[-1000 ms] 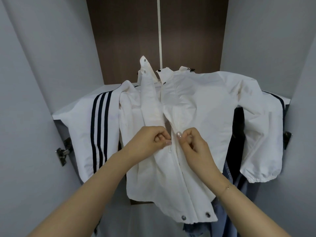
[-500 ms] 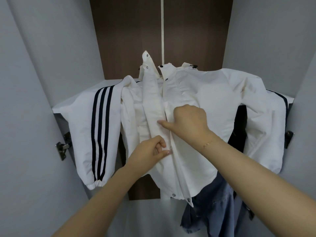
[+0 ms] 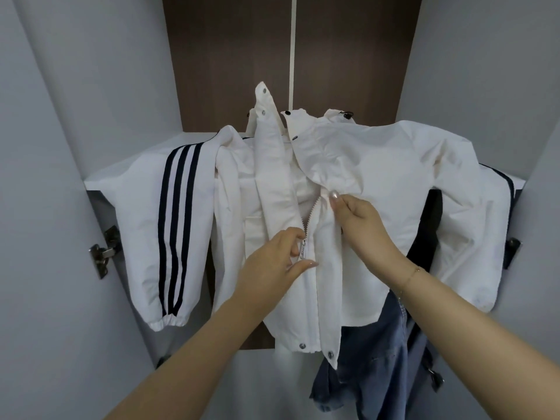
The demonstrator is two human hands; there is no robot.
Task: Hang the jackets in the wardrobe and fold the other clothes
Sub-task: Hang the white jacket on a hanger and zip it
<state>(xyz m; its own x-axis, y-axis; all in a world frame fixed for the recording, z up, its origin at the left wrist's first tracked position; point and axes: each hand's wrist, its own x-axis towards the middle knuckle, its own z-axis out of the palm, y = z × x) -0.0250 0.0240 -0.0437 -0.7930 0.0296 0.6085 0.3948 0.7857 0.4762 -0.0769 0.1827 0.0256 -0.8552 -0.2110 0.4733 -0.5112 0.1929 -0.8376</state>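
No text, label, brand name or number can be read anywhere. The white jacket (image 3: 348,183) bears only three plain dark stripes down its left sleeve, and the zipper pull (image 3: 302,251) carries marks too small to make out.

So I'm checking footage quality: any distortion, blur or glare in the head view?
Head view: wide-angle bending bows the wardrobe doors outward; lighting soft and even, no glare; the white jacket and its zipper look sharp, both hands included.
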